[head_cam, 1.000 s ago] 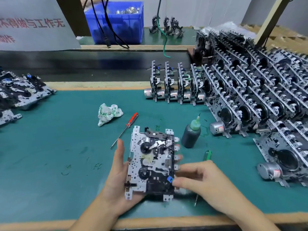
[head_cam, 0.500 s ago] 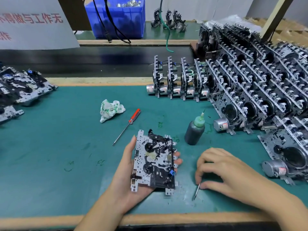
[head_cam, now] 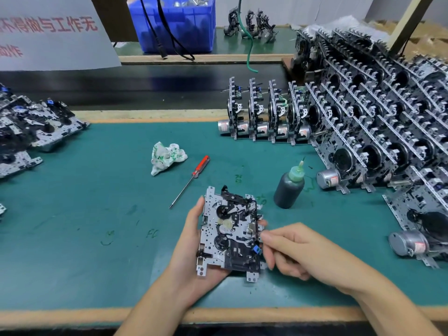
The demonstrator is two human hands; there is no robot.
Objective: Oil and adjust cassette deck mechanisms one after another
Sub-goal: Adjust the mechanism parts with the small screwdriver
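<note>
My left hand [head_cam: 191, 251] holds a cassette deck mechanism [head_cam: 230, 234] from below, a silver perforated plate with black reels and a small blue part, tilted up over the green mat [head_cam: 97, 214]. At the mechanism's right edge, beside the blue part, my right hand [head_cam: 298, 251] has its fingers pinched together. The small green-handled screwdriver it closed on is hidden inside the fingers. A dark oil bottle [head_cam: 288, 190] with a green nozzle stands upright just right of the mechanism. A red-handled screwdriver [head_cam: 194, 175] lies on the mat beyond it.
A crumpled rag [head_cam: 167, 156] lies behind the red screwdriver. Several mechanisms stand in a row [head_cam: 266, 117] at the back, and a large stack of them [head_cam: 375, 122] fills the right side. More lie flat at the left [head_cam: 36, 127]. A blue bin [head_cam: 177, 23] sits far back.
My right hand left the mechanism, reached down to the green-handled screwdriver on the mat, and has come back to the mechanism's right edge. The left hand tilted the mechanism slightly.
</note>
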